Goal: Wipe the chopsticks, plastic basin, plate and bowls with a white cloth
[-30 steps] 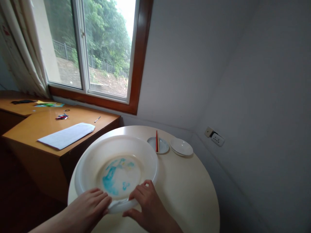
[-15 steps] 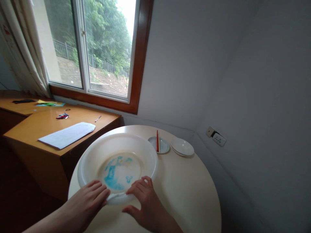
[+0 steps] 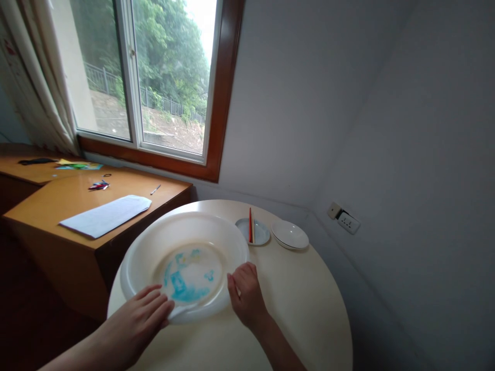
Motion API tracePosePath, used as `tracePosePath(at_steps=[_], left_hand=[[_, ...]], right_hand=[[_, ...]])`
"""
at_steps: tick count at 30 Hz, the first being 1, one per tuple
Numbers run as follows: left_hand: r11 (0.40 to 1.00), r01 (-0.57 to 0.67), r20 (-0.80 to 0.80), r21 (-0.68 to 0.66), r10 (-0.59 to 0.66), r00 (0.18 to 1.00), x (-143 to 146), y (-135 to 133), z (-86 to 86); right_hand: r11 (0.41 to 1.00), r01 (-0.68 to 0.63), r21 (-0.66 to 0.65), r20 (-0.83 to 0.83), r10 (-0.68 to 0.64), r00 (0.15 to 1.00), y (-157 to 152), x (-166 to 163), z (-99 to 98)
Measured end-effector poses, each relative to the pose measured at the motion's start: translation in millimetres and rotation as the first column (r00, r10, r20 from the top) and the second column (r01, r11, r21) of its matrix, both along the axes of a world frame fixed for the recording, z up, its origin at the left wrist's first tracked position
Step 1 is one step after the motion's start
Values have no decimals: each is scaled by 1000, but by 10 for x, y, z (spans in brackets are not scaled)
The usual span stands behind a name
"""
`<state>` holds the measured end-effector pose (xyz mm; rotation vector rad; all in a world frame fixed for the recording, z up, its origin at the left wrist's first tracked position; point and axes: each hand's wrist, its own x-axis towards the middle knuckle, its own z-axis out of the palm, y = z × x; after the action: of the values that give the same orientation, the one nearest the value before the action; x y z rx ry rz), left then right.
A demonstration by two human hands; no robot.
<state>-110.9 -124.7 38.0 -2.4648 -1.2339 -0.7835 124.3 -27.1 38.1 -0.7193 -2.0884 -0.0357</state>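
A large white basin [image 3: 135, 265] with a blue print on its floor rests on the round table. Over its near left rim, my left hand [image 3: 145, 317] has its fingers bent down, and a small white strip [image 3: 183, 310] shows by the fingertips. Whether that strip is a cloth or part of the rim I cannot tell. At the near right edge of the basin, my right hand [image 3: 246, 293] is closed, its fingers curled at the rim.
Behind the basin, a small plate [image 3: 264, 234] holds red and pale sticks [image 3: 251, 226]. A white dish [image 3: 290, 235] sits to its right on the round table [image 3: 305, 293]. On the wooden desk [image 3: 127, 183] lie folded white paper [image 3: 106, 215], pens [image 3: 99, 185] and other small items.
My right hand has moved right along the rim and closed. The basin has turned counterclockwise and shifted slightly left. My left hand has stayed nearly in place.
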Motion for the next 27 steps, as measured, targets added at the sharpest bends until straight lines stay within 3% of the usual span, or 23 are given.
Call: tracePosePath(at_steps=[6,14,17,22,27], left_hand=[[984,48,-21,169,-45,999,69,68,37],[978,8,-50,206,2,999,-38,12,155],[973,-20,-18,229,25,1000,2,18,159],[972,-52,65,228,39,997,71,50,122],[975,-40,11,218,39,999,-23,44,135]], right_hand=[[988,-59,143,93,46,995,-331,-307,-97],[995,-20,94,-14,22,1000,101,-35,-106],[998,-1,66,-41,4,999,11,-112,-81],[993,-82,88,38,79,996,-262,-354,-119],[994,-31,110,2,30,1000,92,-156,-156]])
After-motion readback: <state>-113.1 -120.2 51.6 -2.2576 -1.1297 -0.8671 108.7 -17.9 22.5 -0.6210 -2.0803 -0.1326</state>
